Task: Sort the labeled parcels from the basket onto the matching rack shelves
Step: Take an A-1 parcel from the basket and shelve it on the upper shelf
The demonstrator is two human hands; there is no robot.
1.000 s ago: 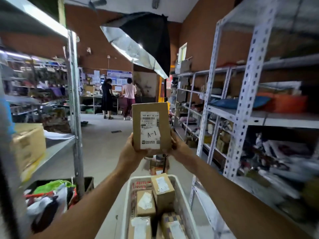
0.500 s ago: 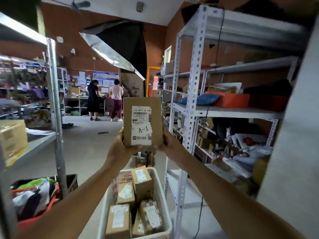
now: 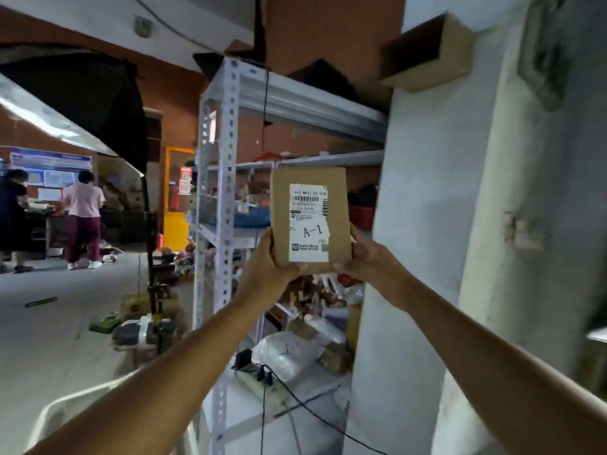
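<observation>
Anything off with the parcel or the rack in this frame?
The parcel looks intact, held upright by the left hand and right hand. Its handwritten A-1 tag is stuck on crooked over the printed label. On the rack, a power strip and loose cables lie on the bottom shelf among the goods.

A parcel (image 3: 310,220) is held upright at centre, gripped at its lower corners: the left hand (image 3: 269,270) at 7 o'clock of it, the right hand (image 3: 364,257) at 5 o'clock. Directly behind the parcel a rack (image 3: 218,205) is seen, with cluttered shelves. A power strip (image 3: 262,385) lies on the rack's bottom shelf, at 6 o'clock. A pillar (image 3: 437,224) stands at 3 o'clock, beside the rack. A basket (image 3: 62,412) rim is found at 8 o'clock, under the left forearm. Two people (image 3: 82,218) stand far back at 9 o'clock.
</observation>
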